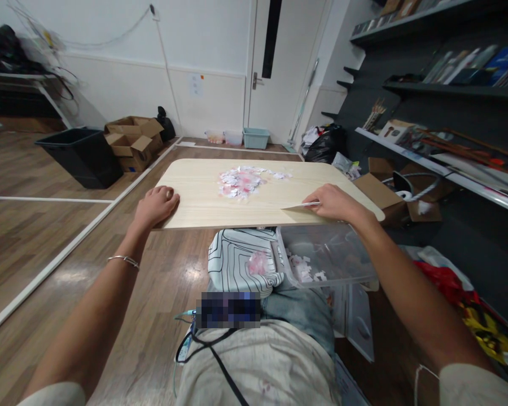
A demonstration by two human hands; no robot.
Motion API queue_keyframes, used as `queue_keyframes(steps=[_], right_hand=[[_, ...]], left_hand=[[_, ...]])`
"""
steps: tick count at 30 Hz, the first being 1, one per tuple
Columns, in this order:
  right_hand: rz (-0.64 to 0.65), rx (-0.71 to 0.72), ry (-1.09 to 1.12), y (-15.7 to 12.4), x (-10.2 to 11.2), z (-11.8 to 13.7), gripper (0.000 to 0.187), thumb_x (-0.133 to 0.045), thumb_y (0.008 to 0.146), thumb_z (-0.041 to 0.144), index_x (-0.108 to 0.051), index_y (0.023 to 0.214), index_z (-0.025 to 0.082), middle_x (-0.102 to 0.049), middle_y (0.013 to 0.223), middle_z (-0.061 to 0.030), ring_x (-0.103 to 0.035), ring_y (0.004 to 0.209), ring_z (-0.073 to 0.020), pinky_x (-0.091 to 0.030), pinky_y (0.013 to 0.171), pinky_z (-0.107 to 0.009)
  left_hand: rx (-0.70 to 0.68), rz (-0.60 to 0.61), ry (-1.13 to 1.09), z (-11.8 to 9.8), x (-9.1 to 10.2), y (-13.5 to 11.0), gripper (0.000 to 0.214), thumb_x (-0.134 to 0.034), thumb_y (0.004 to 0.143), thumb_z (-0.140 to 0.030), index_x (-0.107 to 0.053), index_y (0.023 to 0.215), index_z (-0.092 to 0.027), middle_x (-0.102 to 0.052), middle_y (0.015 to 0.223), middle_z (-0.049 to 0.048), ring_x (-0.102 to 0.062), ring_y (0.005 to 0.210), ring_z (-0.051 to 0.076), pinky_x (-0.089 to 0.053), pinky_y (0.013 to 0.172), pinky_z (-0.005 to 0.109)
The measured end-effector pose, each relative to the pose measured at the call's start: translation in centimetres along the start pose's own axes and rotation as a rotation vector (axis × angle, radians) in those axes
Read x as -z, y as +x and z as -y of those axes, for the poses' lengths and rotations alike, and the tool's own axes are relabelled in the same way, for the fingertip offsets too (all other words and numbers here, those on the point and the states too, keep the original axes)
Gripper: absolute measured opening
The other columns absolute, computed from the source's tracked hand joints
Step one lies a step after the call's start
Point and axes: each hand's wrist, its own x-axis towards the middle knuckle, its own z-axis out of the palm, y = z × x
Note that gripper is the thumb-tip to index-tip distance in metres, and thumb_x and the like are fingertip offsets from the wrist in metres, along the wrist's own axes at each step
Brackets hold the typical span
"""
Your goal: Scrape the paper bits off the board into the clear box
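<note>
A pale wooden tabletop [198,208] with rounded corners is in front of me. On it lies a loose pile of small white and pink paper-like pieces [241,181], with a few scattered to the right. My left hand [157,204] rests at the left front corner of the tabletop, fingers curled against its edge. In my right hand [331,202] a thin, flat, pale card [298,206] is pinched, its free end pointing left, low over the wood. The card lies right of the pile, apart from it.
Below the tabletop's front edge, a clear plastic bin [330,259] holds white scraps, beside a black-lined white cloth [232,259] with pink bits on it. A black trash bin [80,158] and cardboard boxes [133,141] stand left; dark shelves [440,84] line the right.
</note>
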Motion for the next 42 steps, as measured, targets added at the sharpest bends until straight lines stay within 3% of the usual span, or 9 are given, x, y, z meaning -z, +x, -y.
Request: queue_keyframes(steps=[2, 5, 7, 10, 14, 16, 19, 36, 42], right_hand=[[-0.009, -0.024, 0.003, 0.0, -0.1, 0.0, 0.019, -0.071, 0.088, 0.02, -0.089, 0.083, 0.019, -0.087, 0.082, -0.0143, -0.065, 0.077, -0.025, -0.033, 0.077, -0.041], [-0.015, -0.035, 0.012, 0.1, -0.2, -0.1, 0.016, -0.074, 0.088, 0.022, -0.087, 0.079, 0.019, -0.086, 0.081, -0.0146, -0.063, 0.076, -0.0244, -0.031, 0.077, -0.042], [-0.007, -0.025, 0.03, 0.1, -0.2, -0.1, 0.016, -0.073, 0.088, 0.02, -0.087, 0.08, 0.018, -0.085, 0.079, -0.0141, -0.061, 0.075, -0.0233, -0.031, 0.077, -0.042], [0.003, -0.028, 0.042, 0.1, -0.1, -0.1, 0.018, -0.07, 0.088, 0.019, -0.084, 0.078, 0.017, -0.082, 0.075, -0.0129, -0.056, 0.073, -0.0216, -0.031, 0.077, -0.042], [0.006, -0.04, 0.052, 0.1, -0.1, -0.2, 0.018, -0.072, 0.089, 0.023, -0.085, 0.078, 0.017, -0.081, 0.073, -0.0132, -0.056, 0.073, -0.022, -0.031, 0.078, -0.043], [0.001, -0.051, 0.06, 0.0, -0.2, -0.2, 0.018, -0.076, 0.088, 0.028, -0.091, 0.086, 0.017, -0.083, 0.076, -0.0145, -0.061, 0.077, -0.0245, -0.032, 0.078, -0.044], [-0.005, -0.07, 0.055, 0.0, -0.3, -0.3, 0.027, -0.08, 0.084, 0.033, -0.096, 0.099, 0.018, -0.086, 0.08, -0.0156, -0.067, 0.082, -0.028, -0.032, 0.079, -0.045], [-0.009, -0.06, 0.02, 0.1, -0.1, 0.1, 0.021, -0.072, 0.082, 0.021, -0.092, 0.085, 0.019, -0.089, 0.085, -0.0158, -0.07, 0.083, -0.028, -0.037, 0.08, -0.042], [0.012, -0.06, 0.017, 0.1, 0.1, 0.2, 0.017, -0.07, 0.086, 0.021, -0.084, 0.076, 0.019, -0.077, 0.069, -0.0106, -0.059, 0.079, -0.0244, -0.032, 0.079, -0.043]], left_hand=[[-0.029, -0.081, -0.138, -0.5, 0.6, -2.0, 0.039, -0.057, 0.109, -0.05, -0.082, 0.124, -0.023, -0.085, 0.148, 0.0215, -0.078, 0.144, 0.043, -0.063, 0.127, 0.061], [-0.069, -0.307, -0.382, -1.0, 1.2, -8.1, 0.038, -0.055, 0.114, -0.055, -0.08, 0.118, -0.026, -0.089, 0.132, 0.0149, -0.083, 0.131, 0.035, -0.068, 0.116, 0.049], [-0.054, -0.328, -0.434, -0.9, 1.3, -13.7, 0.043, -0.06, 0.114, -0.065, -0.08, 0.112, -0.027, -0.089, 0.116, 0.0113, -0.085, 0.114, 0.032, -0.07, 0.09, 0.04], [-0.092, 0.029, -0.463, -0.2, 0.6, -21.4, 0.057, -0.064, 0.112, -0.081, -0.083, 0.101, -0.028, -0.089, 0.11, 0.0116, -0.084, 0.103, 0.032, -0.059, 0.061, 0.032], [-0.132, 0.511, -0.482, 1.2, -1.9, -26.9, 0.066, -0.062, 0.111, -0.087, -0.092, 0.11, -0.029, -0.093, 0.123, 0.014, -0.088, 0.119, 0.036, -0.073, 0.103, 0.045], [-0.111, 0.637, -0.502, 1.7, -3.4, -27.8, 0.066, -0.064, 0.109, -0.086, -0.093, 0.122, -0.029, -0.094, 0.133, 0.0146, -0.088, 0.129, 0.039, -0.07, 0.116, 0.051], [-0.054, 0.726, -0.529, 1.7, -5.0, -28.1, 0.064, -0.064, 0.107, -0.085, -0.092, 0.127, -0.031, -0.094, 0.138, 0.0136, -0.087, 0.133, 0.04, -0.07, 0.113, 0.052], [-0.038, 0.698, -0.373, -0.9, -7.2, -26.2, 0.056, -0.084, 0.083, -0.083, -0.072, 0.092, -0.029, -0.088, 0.105, 0.011, -0.082, 0.105, 0.04, -0.061, 0.099, 0.048], [-0.02, 0.756, -0.534, -0.3, -7.1, -26.1, 0.064, -0.074, 0.093, -0.091, -0.071, 0.093, -0.028, -0.085, 0.1, 0.0061, -0.078, 0.102, 0.033, -0.062, 0.099, 0.045]])
